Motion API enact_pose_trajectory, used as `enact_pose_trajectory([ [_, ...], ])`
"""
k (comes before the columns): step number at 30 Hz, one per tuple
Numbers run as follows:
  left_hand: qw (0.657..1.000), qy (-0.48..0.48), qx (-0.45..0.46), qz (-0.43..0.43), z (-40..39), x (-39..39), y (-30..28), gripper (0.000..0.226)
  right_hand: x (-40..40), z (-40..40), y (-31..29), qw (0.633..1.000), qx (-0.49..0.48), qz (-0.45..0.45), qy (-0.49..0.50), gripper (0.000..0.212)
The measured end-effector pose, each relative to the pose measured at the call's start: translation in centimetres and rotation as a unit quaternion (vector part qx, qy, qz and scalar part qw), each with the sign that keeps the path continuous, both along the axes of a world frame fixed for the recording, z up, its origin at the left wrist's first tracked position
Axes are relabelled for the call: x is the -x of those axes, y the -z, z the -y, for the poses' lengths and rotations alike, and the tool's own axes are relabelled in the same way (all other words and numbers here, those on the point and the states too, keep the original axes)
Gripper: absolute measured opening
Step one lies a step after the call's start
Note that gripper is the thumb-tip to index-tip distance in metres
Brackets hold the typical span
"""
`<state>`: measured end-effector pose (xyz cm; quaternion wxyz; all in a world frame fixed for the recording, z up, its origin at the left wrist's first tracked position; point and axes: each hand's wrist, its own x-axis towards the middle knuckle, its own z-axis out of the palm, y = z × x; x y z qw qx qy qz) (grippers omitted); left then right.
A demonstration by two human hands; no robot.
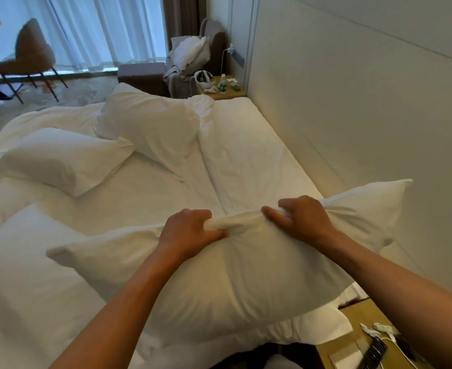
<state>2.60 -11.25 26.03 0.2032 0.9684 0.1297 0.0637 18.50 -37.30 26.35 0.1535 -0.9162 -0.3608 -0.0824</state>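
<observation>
- Over the bed's (pixel 246 161) near edge, I hold the pillow (pixel 233 283) up.
- My left grip (pixel 190 230) bunches its top seam.
- My right grip (pixel 299 219) clutches that seam alongside.

Both our forearms are bare from wrist to the near edge; our left hand (pixel 190 231) and right hand (pixel 303 219) are bare too.
</observation>
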Motion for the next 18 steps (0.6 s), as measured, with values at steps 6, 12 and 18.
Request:
enact_pose_trajectory([
  [6, 0.999, -0.012, 0.028, 0.014, 5.6, -7.6, 1.5, 0.057, -7.2, 6.6, 3.6, 0.999, -0.035, 0.005, -0.006, 0.065],
  [12, 0.991, -0.019, -0.003, -0.136, 10.9, -11.0, 9.2, 0.032, -10.1, 12.3, 14.8, 0.992, 0.051, -0.11, 0.02, 0.055],
  [18, 0.983, -0.061, -0.002, -0.173, 13.2, -12.0, 9.8, 0.017, -11.3, 14.3, 18.3, 0.99, 0.037, -0.131, 0.018, 0.061],
])
